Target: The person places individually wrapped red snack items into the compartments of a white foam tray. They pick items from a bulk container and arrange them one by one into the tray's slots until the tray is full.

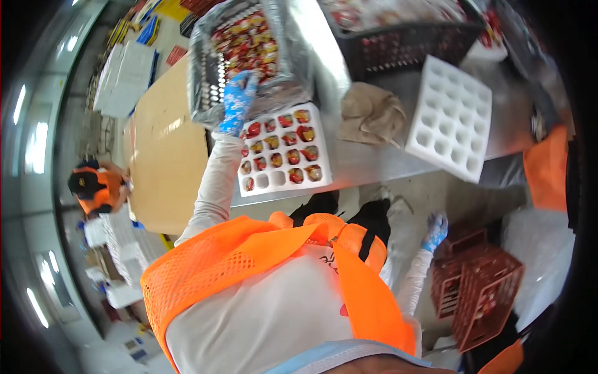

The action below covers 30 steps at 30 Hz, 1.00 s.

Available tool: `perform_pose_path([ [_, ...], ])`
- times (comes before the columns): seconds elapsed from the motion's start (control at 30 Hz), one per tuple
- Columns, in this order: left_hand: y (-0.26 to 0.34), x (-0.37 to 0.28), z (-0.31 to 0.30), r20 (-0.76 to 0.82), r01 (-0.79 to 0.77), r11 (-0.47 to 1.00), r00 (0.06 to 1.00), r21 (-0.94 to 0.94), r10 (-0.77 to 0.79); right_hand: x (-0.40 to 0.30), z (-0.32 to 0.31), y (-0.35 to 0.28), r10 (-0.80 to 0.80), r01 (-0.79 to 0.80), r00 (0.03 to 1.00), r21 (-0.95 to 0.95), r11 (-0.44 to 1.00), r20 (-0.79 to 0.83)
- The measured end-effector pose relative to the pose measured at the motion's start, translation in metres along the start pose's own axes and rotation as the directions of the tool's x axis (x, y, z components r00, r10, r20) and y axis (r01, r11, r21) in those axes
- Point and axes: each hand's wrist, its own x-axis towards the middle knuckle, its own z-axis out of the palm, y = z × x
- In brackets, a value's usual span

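My left hand (239, 100), in a blue patterned glove, is over the near edge of a plastic-lined crate (198, 79) that holds many red and yellow wrapped pieces (254, 44); its fingertips touch or nearly touch them, and whether they grip one is hidden. Just below the hand, a white foam tray (322, 140) with round cells lies on the metal table; most cells hold a wrapped piece, and two in the front row are bare. My right hand (437, 229), gloved the same way, hangs low at my right side, away from the table, near red crates. Blur hides its fingers' exact pose.
A brown cloth (371, 113) lies right of the filled tray, then a foam tray with empty cells (451, 117) overhanging the table edge. A dark crate (406, 46) stands behind. Red plastic crates (488, 294) are at lower right. Other people in orange vests are at far left and right.
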Motion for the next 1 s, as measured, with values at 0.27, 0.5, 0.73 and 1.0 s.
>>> perform_pose_path([
  [0.27, -0.102, -0.005, -0.068, 0.080, 0.205, 0.977, 0.974, 0.064, -0.210, -0.167, 0.376, -0.298, -0.626, 0.676, 0.447, 0.217, 0.704, 0.639],
  [0.5, -0.083, -0.011, -0.087, -0.027, 0.095, 0.995, 0.995, -0.015, -0.095, -0.171, 0.663, -0.265, -0.463, 0.961, -0.092, 0.200, 0.189, 0.881],
  [0.73, -0.081, -0.002, -0.087, -0.004, 0.037, 0.998, 0.999, -0.057, -0.037, -0.111, 0.832, -0.198, -0.332, 0.961, 0.102, -0.179, -0.210, 0.938],
  [1.0, -0.097, -0.012, -0.084, -0.035, 0.041, 0.993, 0.998, -0.108, -0.045, -0.128, 0.882, -0.174, -0.346, 0.770, 0.091, -0.286, -0.570, 0.934],
])
